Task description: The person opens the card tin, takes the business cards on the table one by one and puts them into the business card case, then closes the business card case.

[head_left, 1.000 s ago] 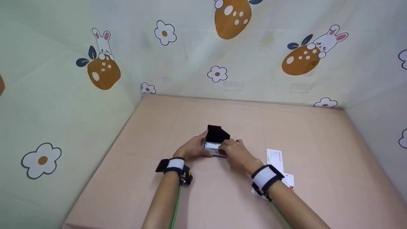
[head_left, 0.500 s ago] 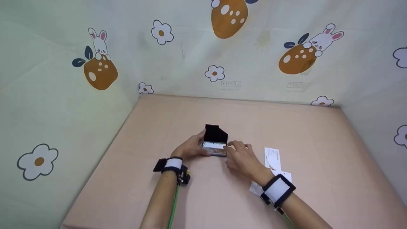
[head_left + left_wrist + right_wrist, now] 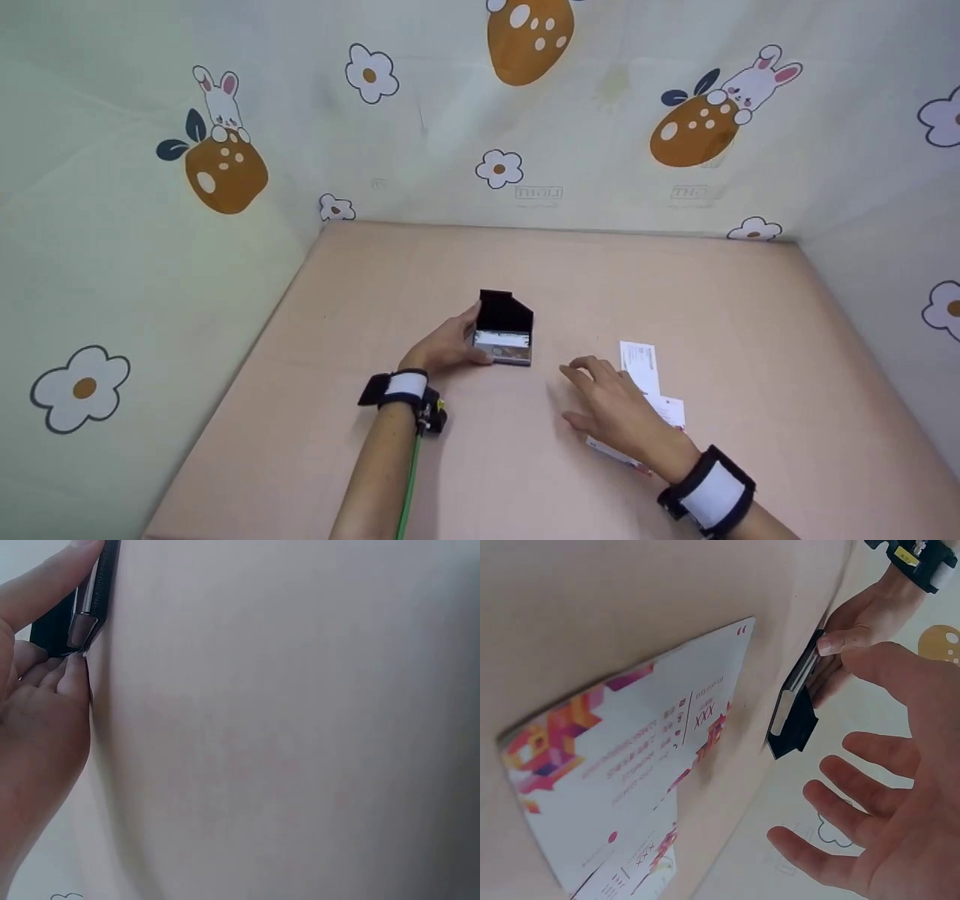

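A small black card case [image 3: 505,330] stands on the pink table [image 3: 465,465] with its lid raised and cards showing inside. My left hand [image 3: 450,346] grips the case's left side, thumb at the top edge and fingers curled against its end; the case [image 3: 79,604] fills the left wrist view's top corner. My right hand [image 3: 611,409] hovers open, fingers spread, over loose white business cards [image 3: 646,375] to the right of the case. The right wrist view shows the printed cards [image 3: 641,765] below the spread fingers [image 3: 855,802], with the case [image 3: 795,709] beyond.
Patterned cloth walls [image 3: 480,112] with bunnies and flowers close in the table on the left, back and right. The loose cards lie near my right wrist. A green cable [image 3: 409,487] runs along my left forearm.
My right hand has let go of the case and drawn back to the right, now over the loose cards. The left hand keeps its hold on the case.
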### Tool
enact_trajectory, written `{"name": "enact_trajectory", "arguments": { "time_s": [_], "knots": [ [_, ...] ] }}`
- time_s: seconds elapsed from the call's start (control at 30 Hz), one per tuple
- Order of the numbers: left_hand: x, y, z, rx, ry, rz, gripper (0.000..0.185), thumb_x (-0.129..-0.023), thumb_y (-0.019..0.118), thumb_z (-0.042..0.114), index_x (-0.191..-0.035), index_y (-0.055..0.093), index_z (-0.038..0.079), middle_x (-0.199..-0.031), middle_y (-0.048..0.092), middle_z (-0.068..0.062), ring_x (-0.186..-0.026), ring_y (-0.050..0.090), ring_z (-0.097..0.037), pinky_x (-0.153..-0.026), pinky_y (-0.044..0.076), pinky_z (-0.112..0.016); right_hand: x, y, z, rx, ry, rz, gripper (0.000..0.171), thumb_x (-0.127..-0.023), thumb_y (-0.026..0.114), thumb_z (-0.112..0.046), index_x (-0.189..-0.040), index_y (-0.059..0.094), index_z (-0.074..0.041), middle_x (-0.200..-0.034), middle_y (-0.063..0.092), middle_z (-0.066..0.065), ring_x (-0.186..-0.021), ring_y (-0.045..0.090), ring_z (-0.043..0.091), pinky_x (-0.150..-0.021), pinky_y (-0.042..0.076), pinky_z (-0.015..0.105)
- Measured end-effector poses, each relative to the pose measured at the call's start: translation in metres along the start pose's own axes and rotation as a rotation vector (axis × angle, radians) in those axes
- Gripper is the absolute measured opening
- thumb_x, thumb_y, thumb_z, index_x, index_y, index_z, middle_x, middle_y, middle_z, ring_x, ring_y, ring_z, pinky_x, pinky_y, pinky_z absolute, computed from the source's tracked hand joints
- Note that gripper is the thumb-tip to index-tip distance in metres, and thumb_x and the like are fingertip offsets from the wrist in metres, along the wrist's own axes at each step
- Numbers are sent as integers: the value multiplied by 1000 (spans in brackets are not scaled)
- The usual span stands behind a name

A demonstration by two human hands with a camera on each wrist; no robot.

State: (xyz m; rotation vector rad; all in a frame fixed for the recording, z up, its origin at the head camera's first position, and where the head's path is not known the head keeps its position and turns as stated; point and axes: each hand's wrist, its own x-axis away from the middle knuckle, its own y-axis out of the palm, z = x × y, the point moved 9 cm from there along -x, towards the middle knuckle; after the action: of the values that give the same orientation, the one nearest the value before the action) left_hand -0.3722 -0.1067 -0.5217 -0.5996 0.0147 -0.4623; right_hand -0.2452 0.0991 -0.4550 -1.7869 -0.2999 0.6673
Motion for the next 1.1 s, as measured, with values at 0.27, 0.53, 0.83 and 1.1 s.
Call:
{"name": "enact_trajectory", "arguments": {
  "time_s": [0.27, 0.53, 0.83, 1.1],
  "knots": [
    [1, -1, 3, -7, 8, 2, 108, -81, 82, 14, -161, 9, 11, -170, 10, -6, -158, 10, -24, -130, 11, -39, 22, -5, 7, 10, 32, -11, 68, -75, 87, -30, -132, 62, -3, -122, 62, 10, -104, 61, 22, -80, 52, 41],
    [1, -1, 2, -2, 14, -2, 108, -81, 82, 12, -161, 10, 10, -169, 11, -7, -158, 10, -24, -130, 11, -39, 44, -11, 16, 46, 44, 14, 71, -69, 91, -33, -129, 64, -5, -117, 64, 10, -107, 64, 27, -82, 52, 45],
    [1, 0, -1, -6, 6, -1, 108, -81, 81, 13, -161, 9, 10, -170, 11, -6, -158, 9, -24, -130, 11, -38, 66, -15, 25, 118, 55, 19, 72, -65, 92, -35, -126, 65, -6, -115, 66, 12, -104, 66, 29, -79, 53, 46],
    [2, -1, -2, -10, -8, -2, 107, -81, 81, 15, -161, 10, 10, -169, 11, -8, -158, 10, -25, -130, 11, -38, 78, -13, 34, 94, 99, -43, 68, -69, 90, -33, -125, 65, -4, -115, 66, 13, -99, 66, 25, -75, 55, 44]
  ]
}}
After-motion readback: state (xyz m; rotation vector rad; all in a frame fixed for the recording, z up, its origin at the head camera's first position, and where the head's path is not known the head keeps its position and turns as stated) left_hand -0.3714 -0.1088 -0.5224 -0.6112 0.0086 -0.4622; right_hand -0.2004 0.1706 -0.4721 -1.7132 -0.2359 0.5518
